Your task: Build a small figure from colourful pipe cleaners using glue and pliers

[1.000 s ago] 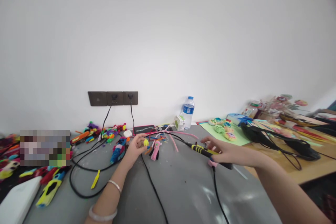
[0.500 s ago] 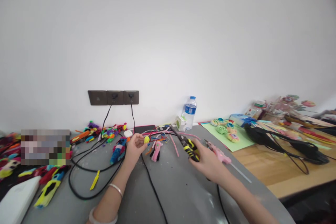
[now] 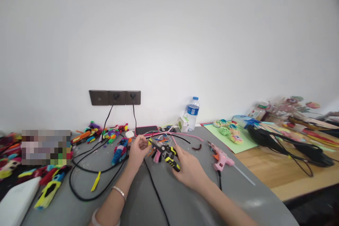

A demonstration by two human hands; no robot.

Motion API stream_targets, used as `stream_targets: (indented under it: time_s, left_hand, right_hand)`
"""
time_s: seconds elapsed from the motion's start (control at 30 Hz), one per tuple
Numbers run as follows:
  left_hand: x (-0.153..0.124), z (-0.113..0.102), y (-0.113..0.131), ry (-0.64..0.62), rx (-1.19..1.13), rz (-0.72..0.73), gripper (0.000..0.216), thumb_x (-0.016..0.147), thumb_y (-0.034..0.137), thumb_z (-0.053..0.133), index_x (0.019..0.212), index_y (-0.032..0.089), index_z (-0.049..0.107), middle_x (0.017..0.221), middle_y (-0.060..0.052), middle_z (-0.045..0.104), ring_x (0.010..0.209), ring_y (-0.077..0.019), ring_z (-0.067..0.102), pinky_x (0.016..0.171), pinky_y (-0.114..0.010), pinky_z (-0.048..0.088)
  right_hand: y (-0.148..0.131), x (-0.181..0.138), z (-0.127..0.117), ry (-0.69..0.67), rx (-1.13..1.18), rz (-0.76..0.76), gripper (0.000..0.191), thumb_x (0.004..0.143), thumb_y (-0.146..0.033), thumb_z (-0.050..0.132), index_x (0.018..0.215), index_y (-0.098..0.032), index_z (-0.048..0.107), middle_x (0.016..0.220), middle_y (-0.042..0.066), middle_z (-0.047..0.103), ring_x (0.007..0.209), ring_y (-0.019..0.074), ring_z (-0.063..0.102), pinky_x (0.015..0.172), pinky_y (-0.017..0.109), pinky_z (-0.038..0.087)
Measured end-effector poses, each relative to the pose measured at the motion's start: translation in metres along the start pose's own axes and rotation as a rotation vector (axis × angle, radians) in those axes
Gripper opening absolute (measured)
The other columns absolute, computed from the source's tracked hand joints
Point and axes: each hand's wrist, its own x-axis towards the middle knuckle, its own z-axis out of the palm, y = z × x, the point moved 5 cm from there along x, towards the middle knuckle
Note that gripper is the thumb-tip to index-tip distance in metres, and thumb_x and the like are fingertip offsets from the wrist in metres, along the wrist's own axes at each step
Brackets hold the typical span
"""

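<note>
My left hand (image 3: 139,150) is closed in a pinch on a small fuzzy yellow piece (image 3: 150,141), mostly hidden by the fingers and a tool. Wrapped round the handles of black-and-yellow pliers (image 3: 167,155) is my right hand (image 3: 188,166). The pliers' jaws reach left to the yellow piece; whether they grip it I cannot tell. Just below the jaws lies a pink fuzzy figure (image 3: 157,156), partly covered by the pliers. Behind both hands are pink pipe cleaners (image 3: 194,136) and a black one (image 3: 184,138).
A pink glue gun (image 3: 222,160) lies right of my right hand, near a dark red curved piece (image 3: 197,147). Black cables (image 3: 79,195) loop across the grey table. A water bottle (image 3: 192,113) and small box (image 3: 183,124) stand by the wall. Fuzzy figures (image 3: 120,151) crowd the left.
My right hand has swung the pliers left and down, bringing their jaws to the yellow piece. The glue gun and the dark red piece are now uncovered. My left hand has barely moved.
</note>
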Motion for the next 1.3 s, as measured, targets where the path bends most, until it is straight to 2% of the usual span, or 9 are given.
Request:
stream_targets:
  time_s: [0.13, 0.3, 0.67, 0.83, 0.93, 1.07, 1.17, 1.3]
  left_hand:
    - [-0.001, 0.001, 0.001, -0.004, 0.003, -0.006, 0.028, 0.064, 0.020, 0.070, 0.075, 0.022, 0.045, 0.065, 0.005, 0.059, 0.064, -0.0133, 0.061, 0.065, -0.025, 0.047]
    - [-0.002, 0.001, 0.002, -0.013, 0.001, -0.014, 0.028, 0.063, 0.022, 0.071, 0.075, 0.022, 0.046, 0.063, 0.006, 0.058, 0.063, -0.0139, 0.061, 0.065, -0.026, 0.048]
    - [-0.004, 0.007, 0.001, -0.070, 0.012, -0.024, 0.028, 0.063, 0.025, 0.074, 0.074, 0.021, 0.048, 0.067, 0.003, 0.059, 0.066, -0.0133, 0.060, 0.065, -0.025, 0.047]
    - [-0.002, 0.002, 0.004, -0.036, 0.044, -0.003, 0.028, 0.063, 0.024, 0.074, 0.074, 0.021, 0.049, 0.066, 0.005, 0.057, 0.064, -0.0131, 0.060, 0.064, -0.025, 0.048]
    - [0.001, -0.005, 0.004, 0.016, 0.052, 0.023, 0.025, 0.065, 0.022, 0.073, 0.078, 0.021, 0.052, 0.071, 0.002, 0.062, 0.071, -0.0154, 0.064, 0.068, -0.026, 0.050]
    - [0.005, -0.012, 0.002, 0.052, 0.043, 0.017, 0.024, 0.071, 0.022, 0.069, 0.093, 0.021, 0.061, 0.091, -0.005, 0.071, 0.092, -0.0206, 0.068, 0.083, -0.032, 0.051]
    - [0.009, -0.017, -0.001, 0.071, 0.046, 0.019, 0.024, 0.073, 0.024, 0.068, 0.096, 0.020, 0.065, 0.098, -0.008, 0.073, 0.099, -0.0230, 0.067, 0.089, -0.035, 0.050]
    - [0.013, -0.026, -0.007, 0.136, 0.028, 0.014, 0.025, 0.073, 0.026, 0.068, 0.098, 0.019, 0.067, 0.105, -0.009, 0.072, 0.104, -0.0254, 0.065, 0.091, -0.037, 0.050]
  right_hand:
    - [0.002, 0.000, -0.001, -0.015, -0.036, -0.003, 0.055, 0.068, -0.020, 0.050, 0.123, -0.019, 0.042, 0.113, 0.010, 0.062, 0.101, 0.0275, 0.060, 0.078, 0.031, 0.042]
    - [0.006, 0.000, -0.002, -0.054, -0.092, 0.017, 0.056, 0.068, -0.019, 0.051, 0.123, -0.019, 0.044, 0.118, 0.011, 0.062, 0.102, 0.0276, 0.060, 0.077, 0.030, 0.042]
    - [0.023, -0.004, 0.002, -0.071, -0.118, 0.022, 0.052, 0.068, -0.017, 0.051, 0.119, -0.019, 0.045, 0.100, 0.008, 0.068, 0.087, 0.0259, 0.064, 0.064, 0.027, 0.034]
    - [0.025, -0.002, 0.009, -0.060, -0.062, 0.034, 0.048, 0.070, -0.017, 0.051, 0.117, -0.020, 0.045, 0.091, 0.006, 0.068, 0.080, 0.0246, 0.063, 0.063, 0.026, 0.034]
    - [0.025, 0.007, 0.005, 0.022, 0.059, 0.056, 0.045, 0.071, -0.020, 0.051, 0.115, -0.021, 0.044, 0.093, 0.006, 0.066, 0.082, 0.0238, 0.062, 0.065, 0.026, 0.037]
    - [0.030, 0.031, -0.003, 0.113, 0.272, 0.127, 0.050, 0.071, -0.021, 0.049, 0.120, -0.022, 0.040, 0.090, 0.003, 0.064, 0.077, 0.0210, 0.061, 0.068, 0.027, 0.042]
    - [0.027, 0.055, -0.003, 0.125, 0.338, 0.035, 0.049, 0.071, -0.023, 0.050, 0.119, -0.019, 0.042, 0.098, 0.005, 0.064, 0.080, 0.0205, 0.060, 0.072, 0.028, 0.044]
    - [0.023, 0.082, 0.006, 0.100, 0.274, -0.103, 0.047, 0.073, -0.027, 0.056, 0.119, -0.019, 0.045, 0.100, 0.007, 0.065, 0.085, 0.0220, 0.060, 0.074, 0.029, 0.043]
